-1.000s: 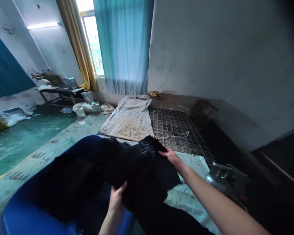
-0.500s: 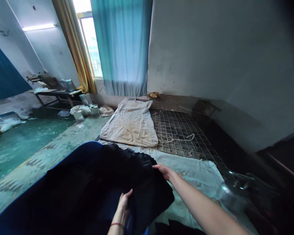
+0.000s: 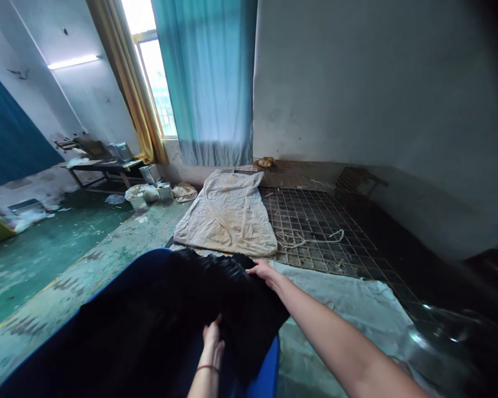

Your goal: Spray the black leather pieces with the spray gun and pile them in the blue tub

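Note:
A heap of thin, limp black sheets (image 3: 236,301), rippled along the far edge, lies over a blue tub (image 3: 269,367). Cloth or thin rubber, I cannot tell which. My right hand (image 3: 262,271) pinches the rippled far edge at its right end, the arm reaching in from the lower right. Nearer me, my left hand (image 3: 212,337), with a thin red band at the wrist, grips the black sheets near the middle; the dark material partly hides its fingers.
Beyond the tub lies a stained white sack (image 3: 228,215) beside a metal grid (image 3: 315,215) with rope on it. A pale sheet (image 3: 336,298) covers the floor at right, near a shiny metal pot (image 3: 419,340). A workbench (image 3: 103,166) and tins (image 3: 151,174) stand at the back left.
Both hands have shifted slightly, the right one to the left with the edge of the black sheets. More of the tub's blue right rim shows. The view has turned a little left.

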The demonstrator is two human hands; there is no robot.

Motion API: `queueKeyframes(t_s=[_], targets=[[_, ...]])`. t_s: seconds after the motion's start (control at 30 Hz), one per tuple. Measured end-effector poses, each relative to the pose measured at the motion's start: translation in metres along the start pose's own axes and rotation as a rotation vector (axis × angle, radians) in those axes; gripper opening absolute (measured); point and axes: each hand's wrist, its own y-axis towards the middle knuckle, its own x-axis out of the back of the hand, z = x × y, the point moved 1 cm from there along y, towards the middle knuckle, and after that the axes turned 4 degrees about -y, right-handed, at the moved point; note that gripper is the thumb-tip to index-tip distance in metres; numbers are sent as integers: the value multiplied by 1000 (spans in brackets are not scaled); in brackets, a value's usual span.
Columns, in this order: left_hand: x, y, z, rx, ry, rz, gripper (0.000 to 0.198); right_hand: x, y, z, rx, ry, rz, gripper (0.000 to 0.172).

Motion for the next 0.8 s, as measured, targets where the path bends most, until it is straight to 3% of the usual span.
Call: queueKeyframes(t_s=[0.13, 0.23, 0.43, 0.53, 0.7, 0.8], targets=[[-1, 9, -11, -60, 12, -2, 39, -10, 4, 4, -18, 42, 7, 28], [7, 6, -14, -69, 33, -3, 48, -6, -3, 6, -25, 70, 38, 26], [47, -24, -11, -58, 2, 87, 40, 26, -29, 12, 16, 124, 145, 40], [63, -42, -8, -37, 23, 163, 39, 24, -32, 14, 94, 61, 162, 41], [60, -59, -5, -208, 353, -14, 38, 2, -28, 15, 181, -28, 59, 29], [50, -60, -26, -320, 488, -107, 47, 2, -32, 18, 249, -57, 50, 26]])
